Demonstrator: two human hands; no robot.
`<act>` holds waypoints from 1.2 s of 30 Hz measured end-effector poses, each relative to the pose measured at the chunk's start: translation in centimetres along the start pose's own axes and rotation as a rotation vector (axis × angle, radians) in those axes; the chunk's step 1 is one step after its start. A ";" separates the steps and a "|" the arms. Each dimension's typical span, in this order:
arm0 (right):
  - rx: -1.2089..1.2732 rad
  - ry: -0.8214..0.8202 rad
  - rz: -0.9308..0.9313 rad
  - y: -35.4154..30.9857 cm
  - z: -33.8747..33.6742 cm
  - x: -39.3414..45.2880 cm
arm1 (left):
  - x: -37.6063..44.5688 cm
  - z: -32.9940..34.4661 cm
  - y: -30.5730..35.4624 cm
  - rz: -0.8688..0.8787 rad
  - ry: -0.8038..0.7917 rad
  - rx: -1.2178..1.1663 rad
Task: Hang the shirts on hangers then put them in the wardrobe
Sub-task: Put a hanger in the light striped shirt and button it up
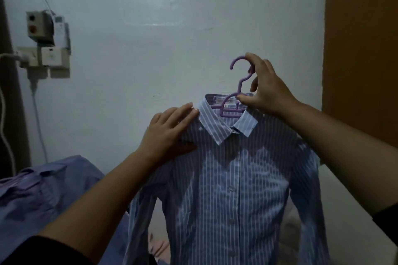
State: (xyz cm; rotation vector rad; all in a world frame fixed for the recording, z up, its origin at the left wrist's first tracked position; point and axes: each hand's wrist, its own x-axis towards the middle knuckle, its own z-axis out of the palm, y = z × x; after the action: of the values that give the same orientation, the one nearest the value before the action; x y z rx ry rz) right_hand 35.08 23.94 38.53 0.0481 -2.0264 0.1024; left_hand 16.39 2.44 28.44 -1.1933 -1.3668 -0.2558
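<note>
A blue shirt with white stripes [232, 178] hangs on a purple plastic hanger [238, 84] in front of the white wall, its collar folded down and its front buttoned. My right hand [265, 86] grips the hanger's neck just under the hook and holds the shirt up. My left hand [170, 129] lies with straight fingers on the shirt's left shoulder, fingertips at the collar's edge. Most of the hanger's bar is hidden inside the shirt.
Another purple-blue shirt [38, 189] lies crumpled at the lower left. Switch boxes and cables [45, 43] are fixed to the wall at the left. An orange-brown panel [361, 38] stands at the right edge. A pale surface [344, 191] shows behind the shirt at the right.
</note>
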 end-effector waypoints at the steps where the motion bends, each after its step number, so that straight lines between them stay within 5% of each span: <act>1: -0.011 0.009 -0.007 -0.3 -0.8 0.2 | 0.5 -0.6 -0.3 0.015 -0.008 0.032; 8: -0.025 0.062 -0.019 -1.5 -4.3 1.0 | 2.5 -4.2 -1.7 0.121 0.031 0.199; 19: -0.023 0.060 -0.051 -2.6 -4.4 1.2 | 3.7 -5.3 -1.0 0.175 -0.060 0.107; 29: -0.013 0.066 -0.117 -2.1 -2.2 -1.4 | 3.4 -4.8 -1.8 0.074 -0.148 0.106; 36: -0.494 0.000 -0.254 1.1 -0.9 -4.4 | 3.6 -5.6 -3.2 -0.032 -0.120 0.117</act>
State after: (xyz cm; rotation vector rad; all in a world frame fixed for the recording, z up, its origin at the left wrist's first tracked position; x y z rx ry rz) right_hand 37.71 25.04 34.88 -0.0067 -1.9763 -0.5558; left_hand 18.43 -1.55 34.37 -1.1046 -1.4853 -0.1262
